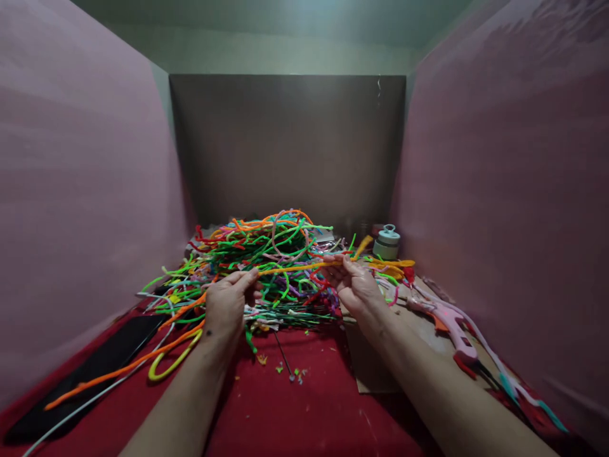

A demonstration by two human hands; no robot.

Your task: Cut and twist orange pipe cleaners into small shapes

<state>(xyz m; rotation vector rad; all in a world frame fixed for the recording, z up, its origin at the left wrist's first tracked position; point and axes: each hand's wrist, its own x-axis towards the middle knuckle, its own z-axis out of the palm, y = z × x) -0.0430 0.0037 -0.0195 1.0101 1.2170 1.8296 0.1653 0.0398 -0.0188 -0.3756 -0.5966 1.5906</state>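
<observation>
A yellow-orange pipe cleaner [295, 268] is stretched almost level between my two hands, above the table. My left hand [229, 301] is closed, pinching it near the left end between thumb and fingers. With thumb and forefinger my right hand [354, 285] grips it farther right, its other fingers loosely curled. A fuzzy yellow end [364, 247] sticks up past the right hand. Behind both hands rises a tangled heap of pipe cleaners [285, 238] in green, orange, red, purple and white. An orange pipe cleaner [128, 367] trails to the lower left; whether it joins the held one I cannot tell.
On the right, a pink glue gun [450, 324] lies on cardboard [373, 368]. A pale green container [386, 242] stands behind. At left lies a black flat object [85, 381]. Scraps and a thin dark stem [284, 355] lie on the red cloth [295, 419]. Pink walls flank both sides.
</observation>
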